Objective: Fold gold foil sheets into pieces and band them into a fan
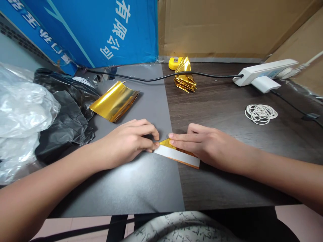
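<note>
A partly folded sheet of gold foil paper [178, 156] lies in front of me, with a white strip along its near side and a gold triangular fold at its left. At its left end my left hand [131, 143] pinches the corner between thumb and fingertips. My right hand [210, 144] presses on the gold fold with the index and middle fingers held together; its other fingers are curled and the thumb is hidden. Beyond my left hand sits a curved stack of gold foil sheets [113, 101]. Farther back are several folded gold foil pieces [185, 82] in a bundle.
A yellow tape measure [174, 63] rests by the bundle. A black cable [148, 80] crosses the back to a white power strip [270, 70]. White rubber bands [261, 114] lie right. Clear plastic [25, 104] and black bags [65, 114] crowd the left; cardboard [214, 30] stands behind.
</note>
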Demonstrator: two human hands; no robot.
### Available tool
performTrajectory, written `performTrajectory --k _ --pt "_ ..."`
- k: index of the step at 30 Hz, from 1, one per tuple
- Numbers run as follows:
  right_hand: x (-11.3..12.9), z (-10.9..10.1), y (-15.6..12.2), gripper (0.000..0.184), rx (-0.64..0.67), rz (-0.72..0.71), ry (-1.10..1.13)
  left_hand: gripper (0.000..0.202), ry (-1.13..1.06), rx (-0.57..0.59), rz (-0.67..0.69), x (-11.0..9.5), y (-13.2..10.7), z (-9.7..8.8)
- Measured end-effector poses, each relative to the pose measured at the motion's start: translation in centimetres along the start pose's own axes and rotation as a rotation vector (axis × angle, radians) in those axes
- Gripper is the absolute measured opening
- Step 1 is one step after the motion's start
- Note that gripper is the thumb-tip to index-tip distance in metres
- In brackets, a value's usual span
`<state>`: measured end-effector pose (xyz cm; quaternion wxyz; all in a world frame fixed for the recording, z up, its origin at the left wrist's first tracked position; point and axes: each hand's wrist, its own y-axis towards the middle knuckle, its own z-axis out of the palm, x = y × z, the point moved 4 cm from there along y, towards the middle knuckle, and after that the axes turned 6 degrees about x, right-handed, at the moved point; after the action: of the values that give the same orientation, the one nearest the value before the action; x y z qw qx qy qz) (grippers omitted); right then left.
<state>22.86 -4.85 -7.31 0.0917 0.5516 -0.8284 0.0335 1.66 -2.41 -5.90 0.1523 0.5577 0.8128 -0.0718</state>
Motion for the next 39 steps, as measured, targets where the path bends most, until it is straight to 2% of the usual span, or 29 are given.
performTrajectory --k 6,9,12,15,19,25,32,39 --pt "0.2 -0.2 0.3 0.036 -0.081 -0.046 0.051 0.021 -0.051 -0.164 -0.002 0.0 0.2 0.5" --pt "0.0 -0.1 0.3 0.035 -0.112 -0.054 0.075 0.032 0.057 -0.105 0.019 -0.6 0.3 1.3" --pt "-0.6 -0.1 0.0 0.031 -0.124 0.006 0.024 0.034 0.136 -0.060 0.024 -1.1 0.4 1.5" --pt "-1.2 -0.4 -0.5 0.031 -0.137 0.062 -0.047 0.033 0.167 -0.057 0.026 -1.5 0.5 1.3" --pt "-1.6 -1.2 -1.0 0.030 -0.156 0.037 -0.112 0.028 0.183 -0.054 0.032 -1.7 0.6 1.2" --pt "-1.9 -1.4 -0.7 0.027 -0.265 0.051 -0.109 0.030 0.188 -0.053 0.053 -1.5 0.6 1.3" --pt "-2.2 -0.2 -0.1 0.038 -0.174 0.024 -0.095 0.030 0.214 -0.040 0.086 -1.3 0.6 1.2" --pt "-2.8 -0.8 -0.2 0.033 -0.214 0.017 -0.072 0.032 0.202 0.001 0.097 -0.8 0.5 1.2"
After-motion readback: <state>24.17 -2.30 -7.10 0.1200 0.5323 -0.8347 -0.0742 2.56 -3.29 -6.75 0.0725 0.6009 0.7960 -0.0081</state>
